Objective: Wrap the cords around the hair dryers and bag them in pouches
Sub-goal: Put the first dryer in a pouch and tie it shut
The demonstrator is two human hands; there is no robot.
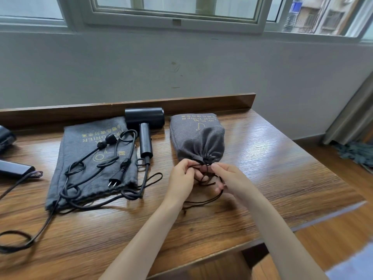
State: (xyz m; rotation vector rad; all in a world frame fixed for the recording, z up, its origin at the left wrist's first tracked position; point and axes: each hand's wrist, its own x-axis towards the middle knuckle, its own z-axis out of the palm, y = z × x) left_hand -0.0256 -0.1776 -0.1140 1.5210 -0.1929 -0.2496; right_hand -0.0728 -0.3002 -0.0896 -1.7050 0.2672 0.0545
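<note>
A person holds the black string [205, 184] of a full bag [198, 138].
The left hand [182, 176] and right hand [229, 178] each pinch the string at the bag's closed mouth. Left of them lie a hair dryer [144, 126], its loose cord [145, 178] and a flat bag [90, 158].

The left grip [180, 180] and right grip [232, 178] are bare hands with slim fingers. Both arms are bare too, long and thin.

Closed pouch [198, 138]: contents hidden by cloth. Drawstring [201, 203] partly covered where left grip [181, 178] and right grip [230, 180] pinch it; knot unreadable. Left edge of frame cuts off a dark handle [14, 168] and a dark object [6, 138] above it. Cord loop [30, 239], lower left, cut off too.
</note>
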